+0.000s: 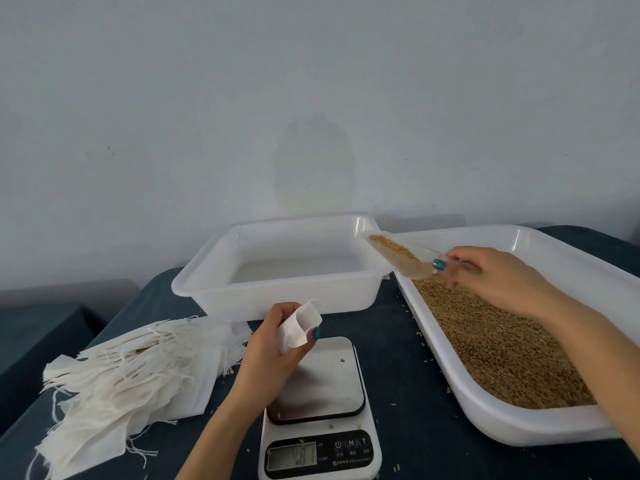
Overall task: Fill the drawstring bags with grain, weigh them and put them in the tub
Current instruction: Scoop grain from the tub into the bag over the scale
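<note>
Drawstring bag, head view: pinched between thumb and fingers of left hand, above scale. Judged light, limp, thin cloth; hold at mouth rim. Right hand grips loaded scoop, up-right of bag. Tub just beyond left hand.

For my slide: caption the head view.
Right hand holds a grain-filled scoop; left hand holds a drawstring bag above the digital scale.

A plain pale grey wall, softly and evenly lit, bears a faint darker stain at its middle. A dark blue tablecloth spreads below it.
</note>
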A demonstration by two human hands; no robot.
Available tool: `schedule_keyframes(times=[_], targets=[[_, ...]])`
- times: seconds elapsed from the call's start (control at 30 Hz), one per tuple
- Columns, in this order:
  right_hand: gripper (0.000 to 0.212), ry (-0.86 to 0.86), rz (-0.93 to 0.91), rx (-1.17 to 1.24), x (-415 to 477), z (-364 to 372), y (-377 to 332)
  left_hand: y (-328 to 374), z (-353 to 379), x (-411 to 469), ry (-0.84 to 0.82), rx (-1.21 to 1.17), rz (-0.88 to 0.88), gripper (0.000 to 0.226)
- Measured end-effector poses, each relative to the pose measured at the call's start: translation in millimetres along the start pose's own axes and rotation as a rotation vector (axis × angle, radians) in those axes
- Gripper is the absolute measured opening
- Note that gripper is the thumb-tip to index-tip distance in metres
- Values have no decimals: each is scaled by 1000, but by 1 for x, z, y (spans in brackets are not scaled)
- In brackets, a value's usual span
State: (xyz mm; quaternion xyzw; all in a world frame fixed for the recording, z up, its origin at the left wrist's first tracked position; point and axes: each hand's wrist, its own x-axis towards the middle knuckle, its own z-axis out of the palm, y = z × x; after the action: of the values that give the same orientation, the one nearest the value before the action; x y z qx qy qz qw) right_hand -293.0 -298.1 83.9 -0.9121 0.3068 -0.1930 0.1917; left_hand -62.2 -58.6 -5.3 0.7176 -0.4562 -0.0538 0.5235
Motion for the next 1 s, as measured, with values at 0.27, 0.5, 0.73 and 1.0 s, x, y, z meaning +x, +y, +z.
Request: schedule_keyframes(times=[0.27,0.5,0.73,1.0], targets=[[56,-111,-246,44,-3,17,-37,1,0,-1,5,-52,-59,27],[19,-56,-354,-105,0,16,-40,2,-1,1,2,-15,-53,29],[40,-8,-444,-302,6,10,-53,1,0,-1,-47,107,-12,50],[63,68,-553,-422,11,6,-70,-2,2,-1,-79,146,15,50]])
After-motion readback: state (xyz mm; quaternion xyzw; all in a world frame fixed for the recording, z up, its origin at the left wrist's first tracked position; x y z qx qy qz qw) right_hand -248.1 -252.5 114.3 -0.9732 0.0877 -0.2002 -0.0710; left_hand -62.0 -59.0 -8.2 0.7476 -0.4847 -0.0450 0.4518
